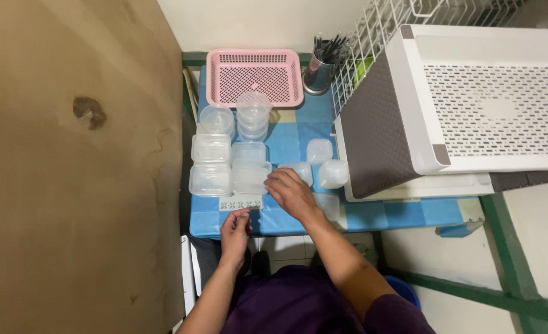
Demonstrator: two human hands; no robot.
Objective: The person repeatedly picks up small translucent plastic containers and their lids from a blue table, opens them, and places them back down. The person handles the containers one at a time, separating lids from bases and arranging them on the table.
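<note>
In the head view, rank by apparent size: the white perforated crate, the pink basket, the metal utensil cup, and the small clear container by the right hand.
1. white perforated crate, though it sits nearer the camera
2. pink basket
3. metal utensil cup and small clear container: too alike to rank.

Containers sitting clustered on surface (298, 219), left half.
Basket (254, 77) lying behind them; utensil holder (318, 73) standing right of basket; rack (471, 105) sitting at right.
</note>
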